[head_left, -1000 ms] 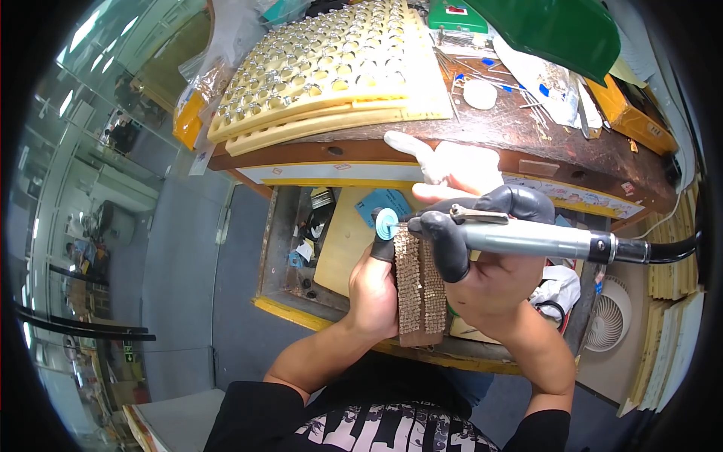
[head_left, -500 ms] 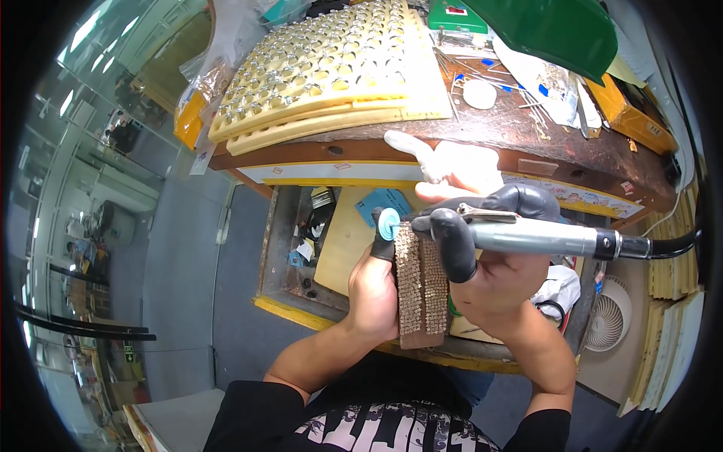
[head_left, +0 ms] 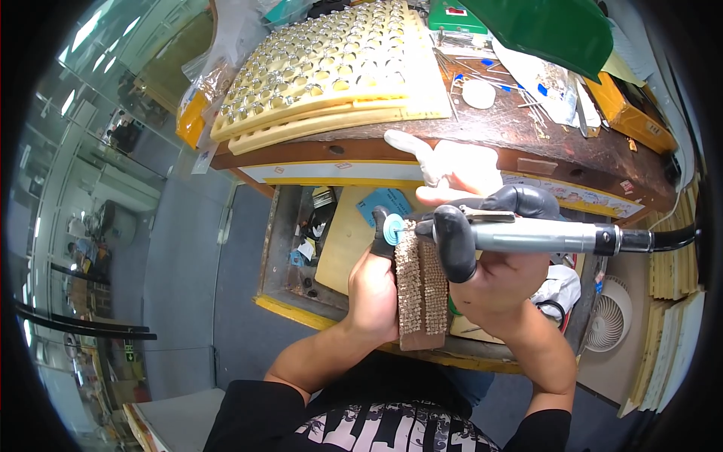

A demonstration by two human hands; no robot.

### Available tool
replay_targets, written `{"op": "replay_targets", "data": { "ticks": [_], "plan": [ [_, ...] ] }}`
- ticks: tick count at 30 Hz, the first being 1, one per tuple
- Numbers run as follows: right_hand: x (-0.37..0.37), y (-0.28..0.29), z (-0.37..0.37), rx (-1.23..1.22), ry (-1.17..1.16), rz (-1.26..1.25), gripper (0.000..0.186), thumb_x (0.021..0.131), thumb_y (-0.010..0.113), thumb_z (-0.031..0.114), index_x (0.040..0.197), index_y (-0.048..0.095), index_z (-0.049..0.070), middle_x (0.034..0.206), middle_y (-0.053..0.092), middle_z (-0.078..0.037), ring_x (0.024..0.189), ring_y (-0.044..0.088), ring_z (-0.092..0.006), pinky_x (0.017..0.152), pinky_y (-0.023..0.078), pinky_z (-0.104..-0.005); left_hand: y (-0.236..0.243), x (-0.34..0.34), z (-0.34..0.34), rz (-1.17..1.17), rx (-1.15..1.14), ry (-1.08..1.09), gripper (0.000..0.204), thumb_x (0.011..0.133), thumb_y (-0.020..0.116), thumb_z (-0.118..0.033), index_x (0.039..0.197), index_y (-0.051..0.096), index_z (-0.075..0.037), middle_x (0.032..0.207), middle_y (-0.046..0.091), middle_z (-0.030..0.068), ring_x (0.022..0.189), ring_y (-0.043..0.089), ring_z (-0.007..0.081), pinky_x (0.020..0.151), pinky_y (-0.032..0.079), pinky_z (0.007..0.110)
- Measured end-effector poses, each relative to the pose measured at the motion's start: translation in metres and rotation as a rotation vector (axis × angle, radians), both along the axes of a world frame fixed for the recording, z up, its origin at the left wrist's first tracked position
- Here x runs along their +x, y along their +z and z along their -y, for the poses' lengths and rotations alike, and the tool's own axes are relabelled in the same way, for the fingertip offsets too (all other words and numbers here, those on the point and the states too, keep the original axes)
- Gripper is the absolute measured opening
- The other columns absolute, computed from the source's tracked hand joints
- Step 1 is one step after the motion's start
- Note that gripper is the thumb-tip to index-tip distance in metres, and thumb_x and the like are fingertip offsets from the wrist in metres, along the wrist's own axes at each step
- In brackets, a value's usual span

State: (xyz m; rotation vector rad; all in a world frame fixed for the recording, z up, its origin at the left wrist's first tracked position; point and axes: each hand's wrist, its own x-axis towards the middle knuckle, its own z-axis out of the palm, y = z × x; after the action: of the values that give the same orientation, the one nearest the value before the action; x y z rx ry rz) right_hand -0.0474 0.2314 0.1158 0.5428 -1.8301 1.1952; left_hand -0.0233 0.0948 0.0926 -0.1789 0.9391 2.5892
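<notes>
Clasping handpiece (head_left: pixel 542 236) — right grip (head_left: pixel 493 264) snug, left grip (head_left: pixel 375 280) holding studded block (head_left: pixel 410 297)

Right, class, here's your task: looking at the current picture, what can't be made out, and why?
In the head view:
Left hand: most fingers hidden behind the brown studded block.
Silver handpiece: its black hose is lost at the dark right rim.
Rings: too small for fine detail.
Green cover: cut off by the top edge.

A black short-sleeved T-shirt (head_left: pixel 263 414) with a pale print (head_left: pixel 403 433) spans six o'clock; glossy black finger cots (head_left: pixel 456 245) cover digits of the left hand (head_left: pixel 374 290) and right hand (head_left: pixel 497 282).
</notes>
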Motion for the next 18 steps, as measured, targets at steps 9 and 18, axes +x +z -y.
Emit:
{"op": "replay_targets", "data": {
  "ticks": [9, 18],
  "plan": [
    [-0.0013, -0.0024, -0.0004, -0.029, 0.062, -0.002, 0.009, 0.075, 0.08, 0.006, 0.083, 0.076, 0.003, 0.081, 0.07, -0.003, 0.078, 0.059, -0.0188, 0.08, 0.054, -0.034, 0.0023, 0.0007, -0.003, -0.003, -0.004, 0.036, 0.05, 0.108, 0.031, -0.038, 0.131, 0.054, 0.001, 0.122, 0.064, 0.0125, 0.108, 0.064, 0.0216, 0.095, 0.051, 0.036],
    [-0.0005, -0.0009, 0.0, 0.006, 0.01, -0.003, 0.008, 0.075, 0.079, 0.005, 0.083, 0.076, 0.004, 0.081, 0.07, -0.005, 0.077, 0.06, -0.0188, 0.082, 0.054, -0.0348, 0.0022, -0.0001, -0.0031, 0.013, 0.021, 0.018, 0.053, 0.108, 0.032, -0.041, 0.131, 0.054, 0.0, 0.12, 0.064, 0.0125, 0.106, 0.064, 0.0217, 0.094, 0.051, 0.036]
  ]
}}
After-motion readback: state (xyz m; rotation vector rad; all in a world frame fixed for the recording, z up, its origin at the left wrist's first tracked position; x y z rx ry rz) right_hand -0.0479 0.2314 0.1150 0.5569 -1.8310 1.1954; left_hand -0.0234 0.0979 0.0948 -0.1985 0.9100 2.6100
